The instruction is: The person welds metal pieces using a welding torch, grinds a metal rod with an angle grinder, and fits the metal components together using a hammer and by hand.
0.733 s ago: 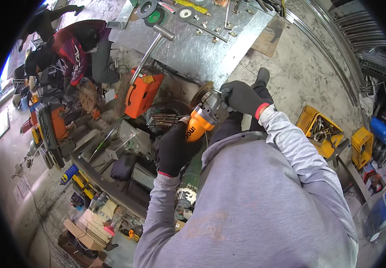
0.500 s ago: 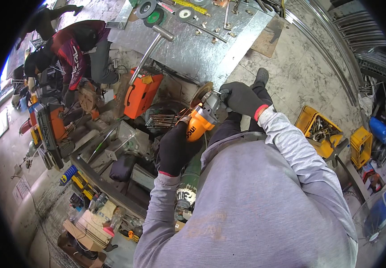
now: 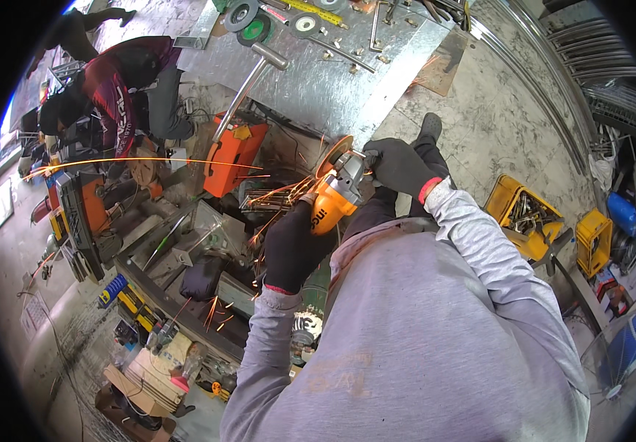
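Left grip (image 3: 294, 247) around orange grinder (image 3: 335, 200)

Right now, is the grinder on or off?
On: the grinder is throwing orange sparks from around its disc, some streaking far left.

Orange box (image 3: 235, 160), yellow crate (image 3: 530, 245), stooping co-worker (image 3: 117, 99)

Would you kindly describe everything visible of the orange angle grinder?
The orange angle grinder, its head silvery and metallic-looking, slants up rightward, centrally. Glowing sparks stream leftward from its thin round brown disc. The black-gloved left grip clasps its body; the gloved right grip is beside its head, contact unclear.
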The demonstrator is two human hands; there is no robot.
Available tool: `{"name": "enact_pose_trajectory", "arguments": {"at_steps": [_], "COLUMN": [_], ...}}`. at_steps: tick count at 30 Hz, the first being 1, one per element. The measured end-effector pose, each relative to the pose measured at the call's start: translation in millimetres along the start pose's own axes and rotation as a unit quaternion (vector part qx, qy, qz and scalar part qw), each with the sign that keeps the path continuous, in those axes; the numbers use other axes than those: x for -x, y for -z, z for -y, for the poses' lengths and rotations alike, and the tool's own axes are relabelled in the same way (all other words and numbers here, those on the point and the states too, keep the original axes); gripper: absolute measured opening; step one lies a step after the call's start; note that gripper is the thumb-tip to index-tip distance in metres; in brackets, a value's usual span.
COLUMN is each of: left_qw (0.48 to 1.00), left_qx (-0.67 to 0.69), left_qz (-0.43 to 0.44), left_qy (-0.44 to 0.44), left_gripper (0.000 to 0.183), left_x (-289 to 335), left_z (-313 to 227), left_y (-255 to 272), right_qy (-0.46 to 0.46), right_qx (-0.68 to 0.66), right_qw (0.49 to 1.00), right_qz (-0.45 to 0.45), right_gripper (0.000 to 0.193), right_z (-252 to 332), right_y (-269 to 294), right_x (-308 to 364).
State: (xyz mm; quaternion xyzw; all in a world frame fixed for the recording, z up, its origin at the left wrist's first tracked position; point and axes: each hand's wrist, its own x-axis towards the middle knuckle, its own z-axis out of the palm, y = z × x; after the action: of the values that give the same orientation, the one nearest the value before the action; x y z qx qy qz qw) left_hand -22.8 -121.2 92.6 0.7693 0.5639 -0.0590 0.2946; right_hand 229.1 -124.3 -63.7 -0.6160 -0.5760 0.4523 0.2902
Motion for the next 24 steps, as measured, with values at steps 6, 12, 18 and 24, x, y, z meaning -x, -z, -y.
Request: {"name": "enact_pose_trajectory", "arguments": {"at_steps": [6,12,18,24], "left_qw": [1.0,1.0,0.999,0.953], "left_qx": [0.009,0.011,0.045,0.289], "left_qz": [-0.014,-0.002,-0.007,-0.032], "left_qy": [-0.005,0.002,-0.016,0.089], "left_gripper": [0.067,0.068,0.067,0.059], "left_x": [-3.7,-3.6,3.4,28.4], "left_z": [-7.5,-8.5,-4.5,1.3], "left_y": [0.4,0.3,2.4,9.7], "right_qy": [0.044,0.015,0.013,-0.216], "right_qx": [-0.011,-0.023,-0.017,-0.313], "right_qw": [0.999,1.0,1.0,0.913], "right_qz": [-0.03,-0.015,0.015,0.145], "right_gripper": [0.007,0.009,0.011,0.02], "right_z": [-2.6,-1.5,-1.8,3.4], "right_y": [-5.4,-3.5,8.3,18.9], "right_x": [1.2,1.3,-1.5,-4.6]}}
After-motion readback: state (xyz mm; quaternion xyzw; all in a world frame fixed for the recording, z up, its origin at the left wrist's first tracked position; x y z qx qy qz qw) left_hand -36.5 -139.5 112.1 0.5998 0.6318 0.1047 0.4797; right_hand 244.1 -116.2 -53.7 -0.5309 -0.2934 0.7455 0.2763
